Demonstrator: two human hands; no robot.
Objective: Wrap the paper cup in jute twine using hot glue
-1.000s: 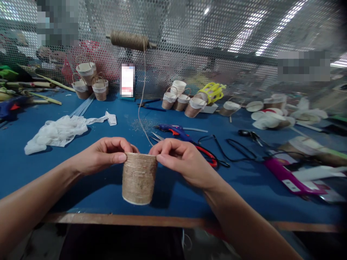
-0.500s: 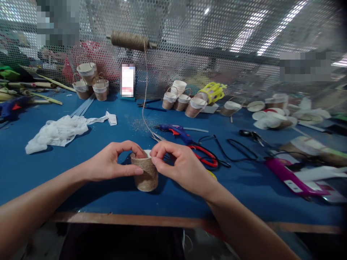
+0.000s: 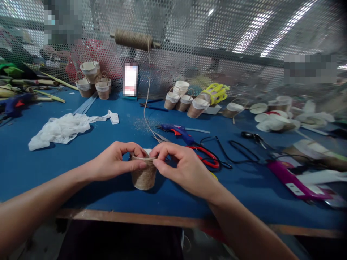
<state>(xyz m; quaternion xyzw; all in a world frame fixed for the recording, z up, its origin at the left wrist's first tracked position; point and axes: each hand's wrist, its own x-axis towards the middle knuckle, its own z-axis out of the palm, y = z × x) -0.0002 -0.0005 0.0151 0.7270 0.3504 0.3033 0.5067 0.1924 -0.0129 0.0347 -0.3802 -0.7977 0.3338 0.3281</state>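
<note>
A small cup wrapped in brown twine [image 3: 143,175] stands upright on the blue table [image 3: 81,173] near its front edge. My left hand [image 3: 116,162] grips the cup's rim from the left, thumb along the side. My right hand [image 3: 180,166] pinches the rim from the right, fingers pressed together. A strand of twine [image 3: 148,90] runs from the cup up to a twine spool [image 3: 134,39] on a rod at the mesh wall.
Behind my hands lie a blue glue gun [image 3: 176,130], red-handled scissors [image 3: 203,157] and black cables [image 3: 238,153]. White fabric [image 3: 61,130] lies at left. Finished twine cups [image 3: 187,101] stand at the back. A purple tool [image 3: 295,182] lies at right.
The cup went from being held up close to me to standing lower and farther out on the table. Both hands stayed on its rim.
</note>
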